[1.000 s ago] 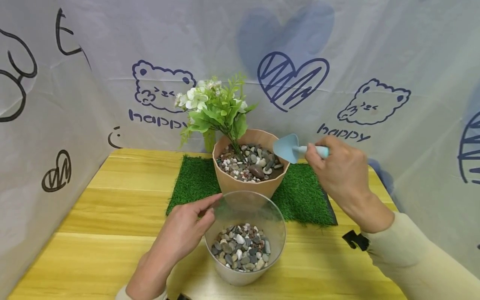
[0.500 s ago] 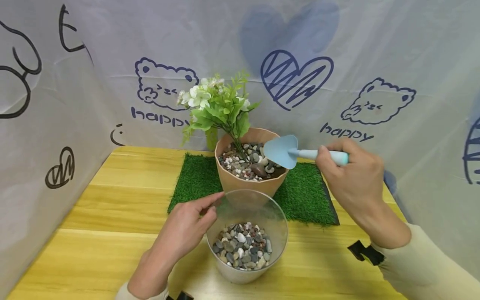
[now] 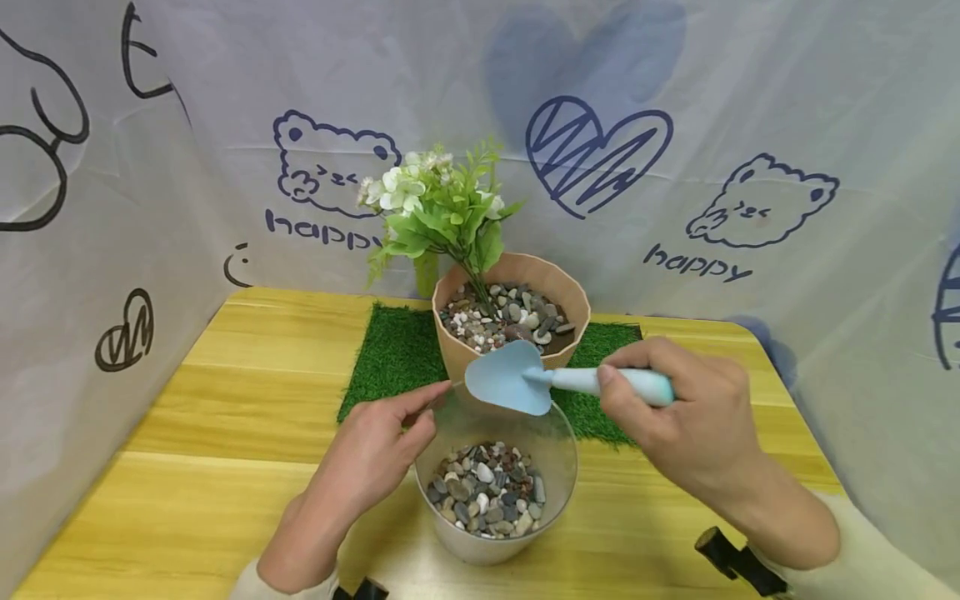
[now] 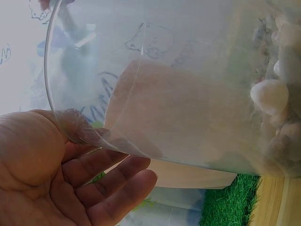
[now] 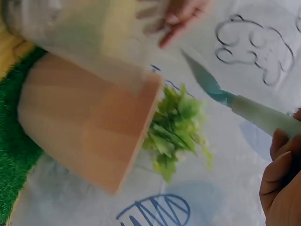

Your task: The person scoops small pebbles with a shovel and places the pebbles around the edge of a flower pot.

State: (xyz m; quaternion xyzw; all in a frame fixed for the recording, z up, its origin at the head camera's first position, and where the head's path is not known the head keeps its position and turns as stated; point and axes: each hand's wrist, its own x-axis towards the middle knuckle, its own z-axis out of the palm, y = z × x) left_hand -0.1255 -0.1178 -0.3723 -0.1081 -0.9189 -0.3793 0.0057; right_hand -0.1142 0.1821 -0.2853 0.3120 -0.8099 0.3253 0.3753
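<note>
My right hand (image 3: 690, 421) grips the handle of a light blue trowel (image 3: 510, 379), whose blade is above the far rim of a clear plastic container (image 3: 498, 546). No pebbles show on the blade. Pebbles (image 3: 487, 492) lie in the lower part of that container. At its left rim, my left hand (image 3: 378, 446) holds the container between thumb and fingers; the left wrist view shows the fingers (image 4: 117, 188) along the outside of the wall. Behind stands a terracotta-coloured flowerpot (image 3: 551, 279) with pebbles, dark soil and a white-flowered plant (image 3: 450, 212), leaning left.
Under the flowerpot lies a green artificial turf mat (image 3: 397, 354) on a yellow wooden table (image 3: 202, 425). A pale cloth backdrop (image 3: 600, 50) with drawn hearts and bears encloses the back and sides.
The trowel has moved from the flowerpot's right rim toward me and left, over the far rim of the clear container. My left hand keeps its place at the container's rim.
</note>
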